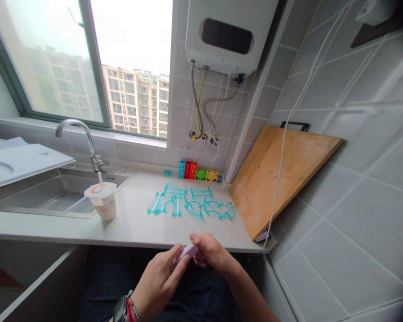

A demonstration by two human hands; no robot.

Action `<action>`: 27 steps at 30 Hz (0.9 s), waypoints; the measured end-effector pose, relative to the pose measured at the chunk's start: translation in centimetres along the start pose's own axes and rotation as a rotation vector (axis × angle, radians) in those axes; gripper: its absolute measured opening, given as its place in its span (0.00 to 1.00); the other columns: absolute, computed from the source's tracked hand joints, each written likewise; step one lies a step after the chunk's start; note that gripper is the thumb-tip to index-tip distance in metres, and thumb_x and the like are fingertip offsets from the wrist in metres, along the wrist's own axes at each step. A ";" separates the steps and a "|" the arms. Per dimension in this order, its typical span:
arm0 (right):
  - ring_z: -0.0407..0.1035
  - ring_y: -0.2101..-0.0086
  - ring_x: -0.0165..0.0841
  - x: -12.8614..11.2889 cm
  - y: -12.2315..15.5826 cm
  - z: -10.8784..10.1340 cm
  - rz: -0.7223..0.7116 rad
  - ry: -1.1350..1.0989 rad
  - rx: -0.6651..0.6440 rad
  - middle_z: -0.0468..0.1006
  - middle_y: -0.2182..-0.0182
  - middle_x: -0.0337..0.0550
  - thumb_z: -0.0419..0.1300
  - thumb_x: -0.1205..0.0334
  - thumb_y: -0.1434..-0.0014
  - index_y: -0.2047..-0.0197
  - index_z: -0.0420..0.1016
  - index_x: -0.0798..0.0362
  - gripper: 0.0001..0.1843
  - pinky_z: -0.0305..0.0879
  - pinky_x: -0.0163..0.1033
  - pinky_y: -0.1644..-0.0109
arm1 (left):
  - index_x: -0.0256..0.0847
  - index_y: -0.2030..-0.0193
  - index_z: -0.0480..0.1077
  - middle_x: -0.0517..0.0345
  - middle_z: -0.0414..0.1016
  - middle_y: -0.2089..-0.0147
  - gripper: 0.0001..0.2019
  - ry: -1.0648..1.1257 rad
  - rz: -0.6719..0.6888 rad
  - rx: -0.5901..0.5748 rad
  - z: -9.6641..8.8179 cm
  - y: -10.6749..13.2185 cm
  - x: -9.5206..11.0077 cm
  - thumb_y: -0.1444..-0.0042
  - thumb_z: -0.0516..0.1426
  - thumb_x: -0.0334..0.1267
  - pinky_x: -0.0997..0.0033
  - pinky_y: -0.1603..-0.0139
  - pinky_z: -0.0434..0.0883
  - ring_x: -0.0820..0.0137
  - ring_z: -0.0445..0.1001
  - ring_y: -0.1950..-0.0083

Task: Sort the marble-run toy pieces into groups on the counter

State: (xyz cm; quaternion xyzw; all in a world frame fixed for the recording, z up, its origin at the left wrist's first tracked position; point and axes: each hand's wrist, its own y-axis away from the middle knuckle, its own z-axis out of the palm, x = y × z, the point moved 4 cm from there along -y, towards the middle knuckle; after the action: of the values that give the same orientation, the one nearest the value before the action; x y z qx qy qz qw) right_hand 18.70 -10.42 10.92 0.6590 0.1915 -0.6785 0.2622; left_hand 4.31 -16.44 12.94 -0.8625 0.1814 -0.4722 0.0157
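My left hand point(163, 273), with a watch and bracelets at its wrist, grips a small pale purple piece point(187, 252) between thumb and fingers, just off the counter's front edge. Its exact kind does not show. My right hand point(211, 254) meets the piece's far end with its fingers curled in; whatever lies inside them is hidden. Beyond my hands, several translucent teal plastic parts point(176, 205) lie spread on the white counter point(134, 232). Behind them stands a row of coloured plastic blocks, with red point(190, 170), green point(200, 174) and yellow point(211, 175) among them.
A lidded drink cup point(104, 208) stands by the sink point(83, 210) and faucet point(82, 129). White foam-like panels point(30, 161) rest over the sink's left side. A wooden board point(278, 174) leans on the right wall, a white cable point(282, 152) hanging before it.
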 end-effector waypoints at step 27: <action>0.48 0.76 0.25 -1.3 1.7 -0.1 -0.232 0.304 0.089 0.54 0.80 0.32 0.52 0.45 0.32 0.80 0.60 0.54 0.29 0.45 0.34 0.72 | 0.38 0.65 0.68 0.63 0.67 0.74 0.21 0.335 -0.238 -0.281 1.3 -0.7 -1.9 0.37 0.56 0.57 0.78 0.82 0.50 0.79 0.56 0.81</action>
State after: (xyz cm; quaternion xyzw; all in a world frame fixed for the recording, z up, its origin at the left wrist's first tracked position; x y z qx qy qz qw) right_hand 19.75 -11.55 12.37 0.7384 0.2731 -0.6047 0.1209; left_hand 4.66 -15.32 10.80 -0.7811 0.1425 -0.5775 -0.1902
